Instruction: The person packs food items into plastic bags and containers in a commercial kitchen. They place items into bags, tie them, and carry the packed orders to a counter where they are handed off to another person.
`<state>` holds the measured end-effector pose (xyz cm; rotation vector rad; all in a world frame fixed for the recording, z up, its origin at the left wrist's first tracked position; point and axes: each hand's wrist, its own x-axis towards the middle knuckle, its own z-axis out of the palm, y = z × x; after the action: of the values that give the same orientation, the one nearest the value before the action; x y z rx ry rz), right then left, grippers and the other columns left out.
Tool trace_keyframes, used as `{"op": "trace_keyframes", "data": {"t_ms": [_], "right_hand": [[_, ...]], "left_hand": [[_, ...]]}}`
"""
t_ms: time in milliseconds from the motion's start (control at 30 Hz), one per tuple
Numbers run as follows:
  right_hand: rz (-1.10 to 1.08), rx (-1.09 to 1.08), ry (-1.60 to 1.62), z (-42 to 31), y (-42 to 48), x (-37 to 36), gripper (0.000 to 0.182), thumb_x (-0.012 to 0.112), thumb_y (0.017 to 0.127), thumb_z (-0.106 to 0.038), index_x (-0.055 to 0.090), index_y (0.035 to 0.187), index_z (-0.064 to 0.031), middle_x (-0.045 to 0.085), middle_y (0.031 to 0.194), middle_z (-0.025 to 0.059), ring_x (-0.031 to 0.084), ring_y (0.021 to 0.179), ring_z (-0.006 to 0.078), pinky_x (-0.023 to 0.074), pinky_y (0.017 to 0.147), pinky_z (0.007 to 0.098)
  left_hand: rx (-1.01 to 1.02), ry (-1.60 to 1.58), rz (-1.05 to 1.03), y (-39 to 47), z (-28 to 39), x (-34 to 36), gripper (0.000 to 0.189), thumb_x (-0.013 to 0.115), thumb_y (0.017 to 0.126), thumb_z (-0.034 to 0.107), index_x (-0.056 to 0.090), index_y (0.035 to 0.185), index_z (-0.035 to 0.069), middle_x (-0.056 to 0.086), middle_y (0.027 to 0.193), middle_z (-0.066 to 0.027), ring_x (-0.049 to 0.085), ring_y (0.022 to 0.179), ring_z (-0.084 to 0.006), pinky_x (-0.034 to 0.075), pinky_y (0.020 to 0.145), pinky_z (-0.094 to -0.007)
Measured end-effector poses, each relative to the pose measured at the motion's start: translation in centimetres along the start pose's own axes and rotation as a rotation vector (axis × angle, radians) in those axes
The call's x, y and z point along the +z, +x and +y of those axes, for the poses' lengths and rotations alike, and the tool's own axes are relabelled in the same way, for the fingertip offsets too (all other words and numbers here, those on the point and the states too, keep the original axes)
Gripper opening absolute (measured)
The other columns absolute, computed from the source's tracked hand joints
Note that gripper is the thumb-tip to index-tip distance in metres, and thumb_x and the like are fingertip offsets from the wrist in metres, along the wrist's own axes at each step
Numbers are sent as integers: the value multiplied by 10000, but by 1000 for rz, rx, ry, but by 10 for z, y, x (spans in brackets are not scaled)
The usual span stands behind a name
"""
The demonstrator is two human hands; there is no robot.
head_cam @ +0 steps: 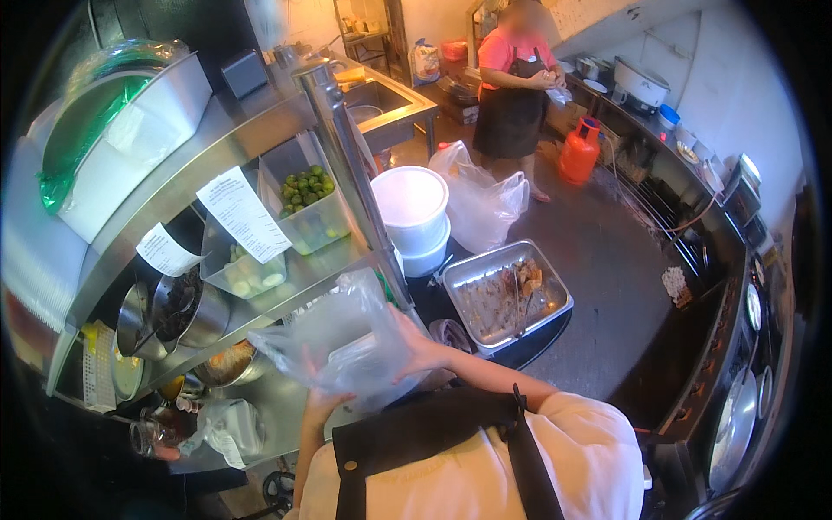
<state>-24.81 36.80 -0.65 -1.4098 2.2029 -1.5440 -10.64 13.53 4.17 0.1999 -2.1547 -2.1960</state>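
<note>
A clear plastic bag (364, 331) is spread between my two hands above the steel counter (279, 403). My left hand (325, 390) grips the bag's lower left side, its fingers partly hidden behind the film. On the other side my right hand (419, 348) holds the bag by its right edge. A pale straight edge shows through the plastic, but I cannot tell whether it lies inside the bag or behind it. To the left on the counter rests a bagged white takeaway box (237, 426) with a paper slip (231, 450) on it.
Two receipts (244, 214) hang before tubs of green citrus fruits (309, 192) on the shelf. Right of the steel post (351, 156) stand white buckets (411, 208) and a metal tray with food scraps (507, 299). A co-worker (513, 84) stands near a red gas cylinder (580, 153).
</note>
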Motion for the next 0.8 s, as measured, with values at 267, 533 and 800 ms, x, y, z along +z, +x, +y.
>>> {"op": "trace_keyframes", "data": {"t_ms": [267,533,800], "right_hand": [[-9,192,687,-38,63,12,534,687,808,-195,448,1256,-32,463,1282,100,420,1183,182,305,1015,322],[360,-117,257,-30,36,-7,511,704,791,-261,474,1189,-37,476,1227,102,469,1139,225,336,975,360],[-76,283,528,9,36,24,378,653,825,-252,578,1106,-10,453,1285,138,447,1157,219,361,951,343]], "left_hand": [[55,-160,213,40,-9,0,526,626,824,91,396,1292,23,576,1009,-43,546,870,-121,431,774,-263],[338,-31,23,22,1,3,837,797,627,162,354,1327,45,486,1208,-86,486,1036,-158,431,808,-307],[-18,67,-61,52,-24,20,509,686,784,78,458,1236,22,542,1112,-50,516,998,-158,426,866,-303]]}}
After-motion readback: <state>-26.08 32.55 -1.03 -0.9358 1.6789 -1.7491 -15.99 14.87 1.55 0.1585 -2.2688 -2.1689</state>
